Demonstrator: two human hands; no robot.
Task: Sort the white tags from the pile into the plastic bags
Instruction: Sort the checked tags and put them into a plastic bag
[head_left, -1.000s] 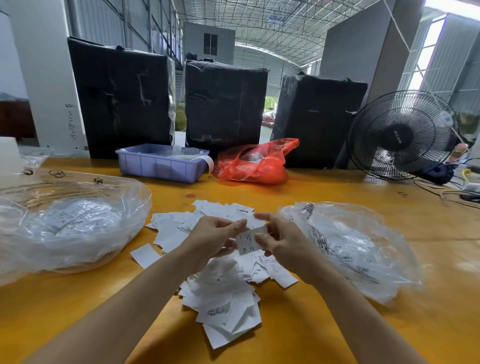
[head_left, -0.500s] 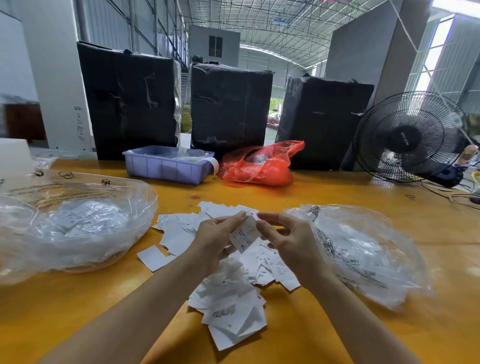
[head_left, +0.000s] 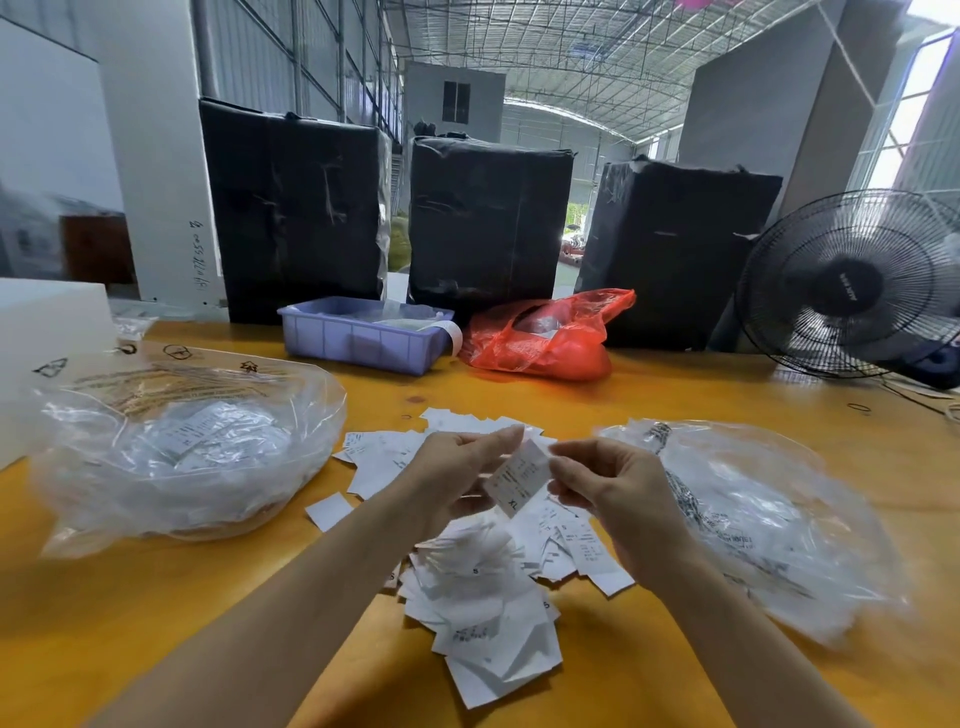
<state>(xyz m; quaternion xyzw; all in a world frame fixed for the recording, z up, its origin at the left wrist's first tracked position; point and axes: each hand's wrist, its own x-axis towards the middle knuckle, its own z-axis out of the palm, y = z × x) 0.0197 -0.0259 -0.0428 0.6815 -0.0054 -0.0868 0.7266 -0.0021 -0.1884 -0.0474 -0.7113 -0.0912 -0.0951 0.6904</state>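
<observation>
A pile of white tags (head_left: 483, 587) lies on the yellow table (head_left: 156, 623) in front of me. Above it, one white tag (head_left: 519, 480) printed "XL" is held up between both hands. My left hand (head_left: 457, 478) pinches its left edge and my right hand (head_left: 608, 493) pinches its top right corner. A clear plastic bag (head_left: 176, 452) holding tags sits to the left of the pile. A second clear plastic bag (head_left: 753, 525) with tags lies to the right, beside my right hand.
A purple plastic bin (head_left: 363, 332) and a red plastic bag (head_left: 545, 338) sit at the table's far side, before three black wrapped bales (head_left: 488, 218). A black fan (head_left: 857, 280) stands at the far right. A white box (head_left: 47, 332) is at the far left.
Both hands have lifted the tag slightly above the pile and turned it so the "XL" print faces me. The camera has shifted a little.
</observation>
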